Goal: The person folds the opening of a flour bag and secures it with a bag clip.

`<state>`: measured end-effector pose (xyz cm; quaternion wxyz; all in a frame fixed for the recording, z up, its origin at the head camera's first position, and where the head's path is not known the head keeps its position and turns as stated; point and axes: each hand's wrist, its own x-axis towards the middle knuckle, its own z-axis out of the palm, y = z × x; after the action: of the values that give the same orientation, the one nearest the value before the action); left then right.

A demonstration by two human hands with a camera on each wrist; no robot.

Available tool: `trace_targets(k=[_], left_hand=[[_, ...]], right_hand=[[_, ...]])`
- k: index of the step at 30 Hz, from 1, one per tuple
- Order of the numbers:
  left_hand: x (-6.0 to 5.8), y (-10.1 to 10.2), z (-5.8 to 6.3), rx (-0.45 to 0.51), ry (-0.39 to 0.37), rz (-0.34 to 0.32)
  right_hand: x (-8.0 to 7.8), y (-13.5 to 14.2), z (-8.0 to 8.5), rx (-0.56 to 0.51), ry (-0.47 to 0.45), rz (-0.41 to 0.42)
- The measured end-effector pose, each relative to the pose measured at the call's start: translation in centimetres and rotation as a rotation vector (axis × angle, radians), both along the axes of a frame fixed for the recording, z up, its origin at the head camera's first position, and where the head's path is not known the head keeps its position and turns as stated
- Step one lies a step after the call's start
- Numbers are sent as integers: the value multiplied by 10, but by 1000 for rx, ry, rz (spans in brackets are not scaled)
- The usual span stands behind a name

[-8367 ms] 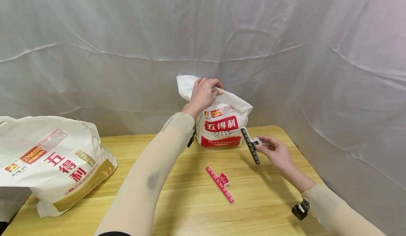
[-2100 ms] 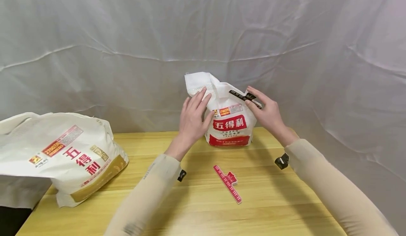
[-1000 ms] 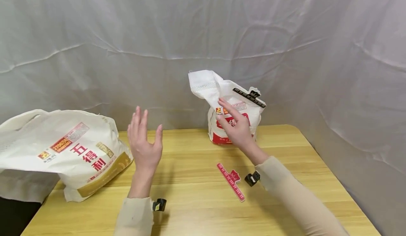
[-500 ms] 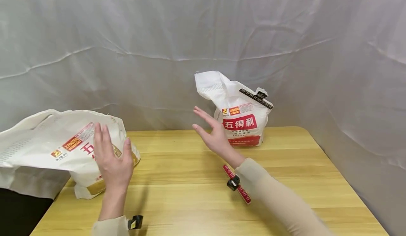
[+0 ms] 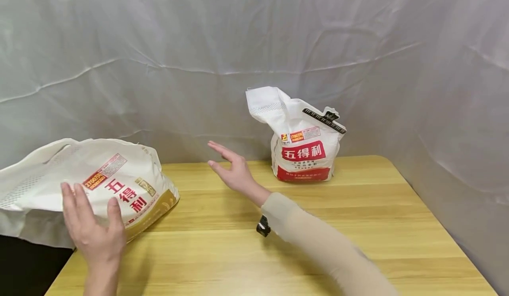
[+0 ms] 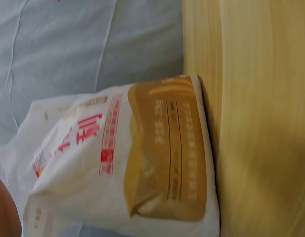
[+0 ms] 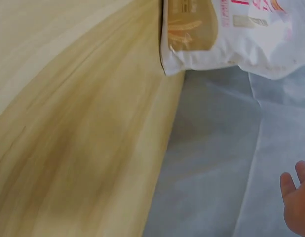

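In the head view my left hand (image 5: 95, 229), fingers straight and thumb apart, overlaps the near side of a white and gold flour bag (image 5: 147, 165) on the left. This bag leans over, its loose top trailing left. My right hand (image 5: 236, 170) hovers over the middle of the table with straight fingers, holding nothing. Further right, a white and red flour bag (image 5: 304, 154) stands upright; a black bag clip (image 5: 324, 120) sits across its folded upper right corner. The gold flour bag (image 6: 167, 148) fills much of the left wrist view.
The wooden table (image 5: 381, 225) ends at a rounded corner at the back right. A grey cloth (image 5: 199, 106) hangs behind and along the right. The gold bag's top reaches past the table's left edge, over a dark area (image 5: 28, 265).
My left hand let go of the red bag's top, and my right hand clipped the black clip there and released it. Both hands moved left. My right forearm now hides the red clip.
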<state>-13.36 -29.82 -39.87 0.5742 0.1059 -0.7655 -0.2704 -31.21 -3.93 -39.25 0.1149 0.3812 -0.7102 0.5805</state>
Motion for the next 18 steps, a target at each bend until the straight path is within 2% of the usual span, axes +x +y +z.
trace_targets(k=[3, 7, 11, 18], left_hand=[[8, -6, -2, 46, -17, 27], [15, -12, -7, 111, -95, 48], [17, -16, -12, 140, -149, 59], [17, -23, -17, 248, -227, 25]], right_hand=[[1, -17, -2, 37, -38, 34], [2, -39, -5, 85, -108, 59], [2, -59, -9, 143, -153, 72], [6, -90, -16, 296, -201, 138]])
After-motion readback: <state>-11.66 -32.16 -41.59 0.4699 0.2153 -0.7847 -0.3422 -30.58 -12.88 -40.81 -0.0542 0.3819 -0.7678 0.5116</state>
